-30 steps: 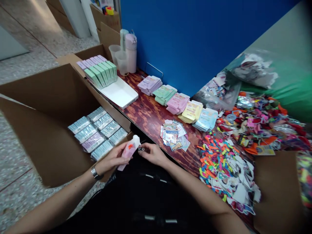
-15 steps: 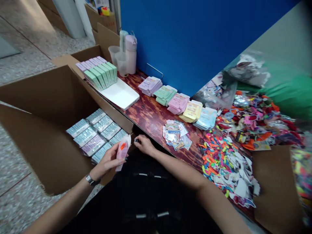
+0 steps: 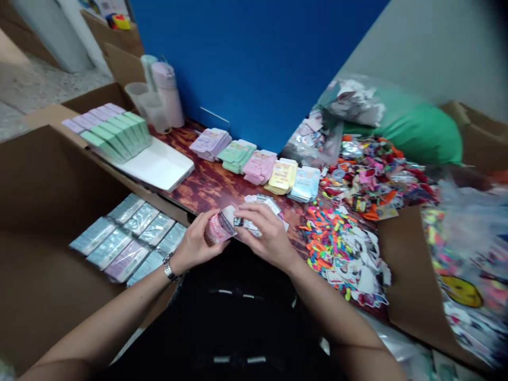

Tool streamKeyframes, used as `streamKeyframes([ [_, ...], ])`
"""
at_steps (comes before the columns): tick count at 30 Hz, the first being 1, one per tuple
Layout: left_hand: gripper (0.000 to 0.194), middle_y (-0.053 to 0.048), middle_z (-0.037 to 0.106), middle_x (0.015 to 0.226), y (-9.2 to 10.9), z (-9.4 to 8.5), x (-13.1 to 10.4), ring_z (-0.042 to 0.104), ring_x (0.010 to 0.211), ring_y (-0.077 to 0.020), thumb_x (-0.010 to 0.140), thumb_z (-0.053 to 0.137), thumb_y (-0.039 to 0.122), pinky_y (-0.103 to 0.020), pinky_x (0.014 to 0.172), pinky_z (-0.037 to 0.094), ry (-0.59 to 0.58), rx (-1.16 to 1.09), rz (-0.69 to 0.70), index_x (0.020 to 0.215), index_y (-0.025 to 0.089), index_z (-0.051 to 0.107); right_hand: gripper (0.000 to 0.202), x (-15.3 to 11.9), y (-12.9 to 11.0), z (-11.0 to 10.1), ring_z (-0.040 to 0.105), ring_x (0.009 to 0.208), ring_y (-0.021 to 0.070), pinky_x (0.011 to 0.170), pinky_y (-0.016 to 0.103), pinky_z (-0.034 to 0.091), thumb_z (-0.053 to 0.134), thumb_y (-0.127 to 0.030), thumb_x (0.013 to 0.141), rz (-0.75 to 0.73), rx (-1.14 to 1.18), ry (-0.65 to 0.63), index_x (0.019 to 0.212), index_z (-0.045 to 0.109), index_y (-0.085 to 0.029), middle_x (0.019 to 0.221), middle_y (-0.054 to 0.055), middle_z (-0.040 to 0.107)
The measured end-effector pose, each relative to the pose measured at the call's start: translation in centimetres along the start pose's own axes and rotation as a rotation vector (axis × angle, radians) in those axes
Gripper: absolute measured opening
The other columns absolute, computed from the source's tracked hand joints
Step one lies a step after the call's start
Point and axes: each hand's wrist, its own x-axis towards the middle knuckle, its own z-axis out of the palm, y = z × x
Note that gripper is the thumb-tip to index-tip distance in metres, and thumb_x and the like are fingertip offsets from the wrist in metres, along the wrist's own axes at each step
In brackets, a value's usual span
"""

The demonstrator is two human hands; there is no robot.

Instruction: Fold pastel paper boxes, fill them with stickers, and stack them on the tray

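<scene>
My left hand (image 3: pixel 197 242) is closed round a small pink carton (image 3: pixel 219 228), its open end facing right. At that open end, my right hand (image 3: pixel 269 233) pinches a small black-and-white piece (image 3: pixel 238 221), too small to name. The fingers of both hands almost meet. Behind my right hand lies a loose pile of printed cards (image 3: pixel 281 212), partly hidden by it. Farther back on the table stand stacks of flat cartons: purple (image 3: pixel 210 143), green (image 3: pixel 237 155), pink (image 3: pixel 260 166), yellow (image 3: pixel 282 175) and blue (image 3: pixel 305 183).
An open cardboard box (image 3: pixel 35 180) at left holds wrapped packs (image 3: pixel 115 241). Green and purple cartons (image 3: pixel 119 135) stand in rows on a white tray (image 3: pixel 169 166), near a pink bottle (image 3: pixel 170 98). Colourful balloons (image 3: pixel 329 233) and a heap of small toys (image 3: pixel 377 177) lie at right.
My left hand has raised the pink carton and turned its open end rightward. My right hand has come up from the table edge to the carton. The view has swung right.
</scene>
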Motion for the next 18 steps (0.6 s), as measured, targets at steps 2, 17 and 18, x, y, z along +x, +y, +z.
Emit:
streamKeyframes([
  [2,0.066,-0.010,0.056,0.130,0.6,1.1,1.3,0.058,0.118,-0.0242,0.079,0.069,0.033,-0.036,0.103,0.047,-0.039,0.031,0.065,0.138,0.021,0.041,0.025,-0.1,0.6,-0.7,0.057,0.118,0.0240,0.103,0.043,0.047,0.059,-0.028,0.092,-0.051,-0.126,-0.017,0.115,0.067,-0.025,0.124,0.011,0.062],
  [17,0.075,-0.011,0.051,0.141,3.1,10.4,9.0,0.055,0.126,-0.0303,0.081,0.068,0.047,-0.049,0.109,0.045,-0.361,-0.038,0.168,0.144,0.027,0.034,0.025,-7.0,18.9,-18.9,0.066,0.100,0.0178,0.089,0.028,0.049,0.048,-0.023,0.096,0.827,-0.624,0.193,0.111,0.069,-0.020,0.110,0.007,0.072],
  [18,0.075,-0.011,0.051,0.142,3.3,10.9,9.1,0.054,0.127,-0.0305,0.081,0.068,0.047,-0.050,0.109,0.045,-0.376,-0.036,0.171,0.145,0.028,0.033,0.025,-7.5,20.7,-20.1,0.067,0.098,0.0195,0.087,0.029,0.049,0.049,-0.021,0.095,0.895,-0.654,0.193,0.109,0.069,-0.019,0.107,0.008,0.072],
])
